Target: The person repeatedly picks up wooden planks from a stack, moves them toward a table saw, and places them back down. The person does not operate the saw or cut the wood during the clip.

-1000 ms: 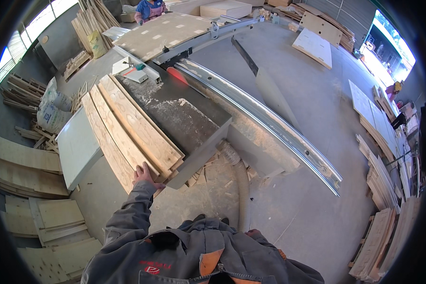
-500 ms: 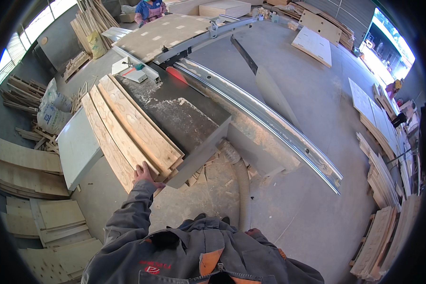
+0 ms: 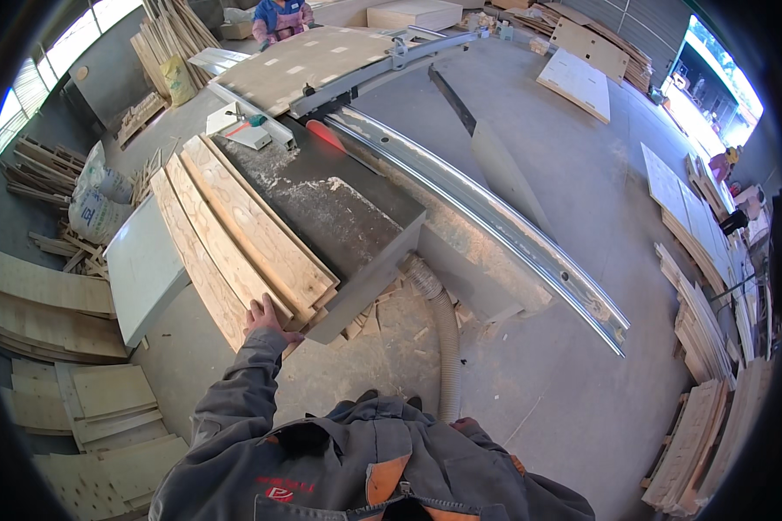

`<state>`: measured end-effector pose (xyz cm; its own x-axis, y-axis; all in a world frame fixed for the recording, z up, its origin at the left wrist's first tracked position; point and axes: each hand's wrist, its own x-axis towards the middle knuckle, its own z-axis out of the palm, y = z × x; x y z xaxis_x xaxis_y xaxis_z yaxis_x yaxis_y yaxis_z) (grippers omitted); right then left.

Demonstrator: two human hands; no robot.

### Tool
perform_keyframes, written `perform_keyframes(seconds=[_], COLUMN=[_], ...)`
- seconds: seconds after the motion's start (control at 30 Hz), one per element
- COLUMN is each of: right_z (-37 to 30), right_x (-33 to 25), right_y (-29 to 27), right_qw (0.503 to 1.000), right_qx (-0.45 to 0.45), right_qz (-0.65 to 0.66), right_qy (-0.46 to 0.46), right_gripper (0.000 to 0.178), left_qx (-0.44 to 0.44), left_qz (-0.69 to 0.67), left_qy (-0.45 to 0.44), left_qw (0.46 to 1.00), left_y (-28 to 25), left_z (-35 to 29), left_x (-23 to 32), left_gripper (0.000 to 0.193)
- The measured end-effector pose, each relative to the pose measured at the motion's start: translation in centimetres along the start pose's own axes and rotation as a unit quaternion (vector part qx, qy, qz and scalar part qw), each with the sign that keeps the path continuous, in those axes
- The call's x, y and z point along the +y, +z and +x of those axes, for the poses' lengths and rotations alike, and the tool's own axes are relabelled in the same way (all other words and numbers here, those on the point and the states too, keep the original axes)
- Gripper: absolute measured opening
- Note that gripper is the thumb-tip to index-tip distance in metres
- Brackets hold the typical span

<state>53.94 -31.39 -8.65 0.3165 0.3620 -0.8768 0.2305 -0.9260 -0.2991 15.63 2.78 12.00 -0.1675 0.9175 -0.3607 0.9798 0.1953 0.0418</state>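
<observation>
My left hand (image 3: 268,323) rests on the near end of several long plywood strips (image 3: 232,233), its fingers spread over the top and the thumb out to the right past the end edge. The strips lie side by side in stacks along the left of a dark, dusty saw table (image 3: 339,208). Only a small bit of my right hand (image 3: 467,424) shows beside my jacket; its fingers are hidden. Farther along the table, a red guard (image 3: 325,136) stands beside a long metal sliding rail (image 3: 487,217).
Across the saw, a person (image 3: 280,19) stands behind a large panel (image 3: 308,65) lying against a metal fence (image 3: 382,68). A ribbed hose (image 3: 447,347) runs down to the floor near my feet. Board stacks (image 3: 48,304) line the left, with more boards (image 3: 695,304) at right.
The large panel, its fence and the dark support arm have slid slightly to the right. The far person's body has shifted a little. My left hand stays in place on the strips.
</observation>
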Motion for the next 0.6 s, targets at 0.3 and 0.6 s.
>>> perform_keyframes(seconds=[0.3, 0.6], right_z=[-0.06, 0.41], right_x=[-0.07, 0.04], right_y=[0.04, 0.04], right_qw=[1.0, 1.0], right_qx=[0.012, -0.005], right_qz=[-0.011, -0.023], right_qy=[-0.012, -0.005], right_gripper=[0.028, 0.034], left_qx=[-0.01, 0.0], left_qz=[0.004, 0.004], left_qy=[-0.005, -0.002], left_qw=[1.0, 1.0], left_y=[0.07, 0.24], left_z=[0.26, 0.22], left_x=[0.11, 0.01], left_gripper=[0.132, 0.132])
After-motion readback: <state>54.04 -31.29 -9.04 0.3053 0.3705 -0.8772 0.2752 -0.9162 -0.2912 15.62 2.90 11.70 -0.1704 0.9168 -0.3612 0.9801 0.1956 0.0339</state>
